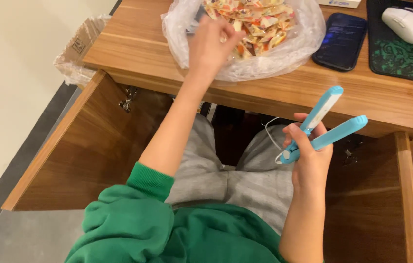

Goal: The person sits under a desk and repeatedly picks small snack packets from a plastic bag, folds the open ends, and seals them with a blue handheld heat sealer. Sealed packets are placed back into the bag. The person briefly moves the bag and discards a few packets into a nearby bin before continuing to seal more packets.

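Left hand [210,45] reaches into clear plastic bag [294,48] of small, light, crinkly wrapped packets [260,22], grip unclear through blur; right hand [309,156] clasps blue hinged mini sealer [321,127], arms spread

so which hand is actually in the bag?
The left hand, reaching into the plastic bag of wrappers. The right hand holds the open blue sealer.

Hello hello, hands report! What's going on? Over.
Left hand reaching into the plastic bag of wrappers. Right hand holds blue clamp tool, arms spread open. Nothing blocking the bag.
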